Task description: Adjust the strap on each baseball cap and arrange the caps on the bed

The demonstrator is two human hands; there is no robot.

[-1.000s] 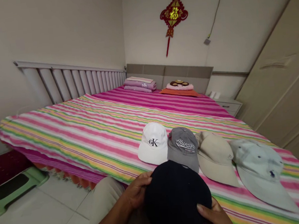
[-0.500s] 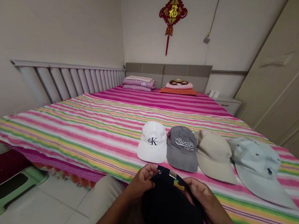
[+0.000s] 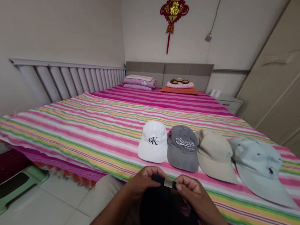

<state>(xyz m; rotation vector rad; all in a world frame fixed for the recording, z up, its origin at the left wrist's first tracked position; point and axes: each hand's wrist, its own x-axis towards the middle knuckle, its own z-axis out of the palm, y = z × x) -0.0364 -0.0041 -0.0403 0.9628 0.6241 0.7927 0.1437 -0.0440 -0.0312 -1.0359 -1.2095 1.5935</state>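
Note:
A black baseball cap [image 3: 166,213] is held low in front of me, its back strap with a metal buckle [image 3: 168,184] turned upward. My left hand [image 3: 143,182] pinches the strap on the left of the buckle. Thumb and fingers of my right hand [image 3: 194,196] grip it just right of the buckle. Beyond them a row of caps lies on the bed: a white cap [image 3: 153,142], a grey cap [image 3: 182,151], a beige cap [image 3: 216,155] and a pale blue cap [image 3: 260,167], brims toward me. The black cap's front is hidden.
A striped sheet covers the bed [image 3: 73,120]. Folded purple bedding [image 3: 139,82] and a pink pillow stack [image 3: 180,84] lie by the headboard [image 3: 172,69]. On the floor at left stands a green stool [image 3: 16,189]. A nightstand [image 3: 228,104] is beside the bed.
My right hand has moved left and up along the strap, closer to the buckle. The strap has turned to lie more level. The row of caps has not moved.

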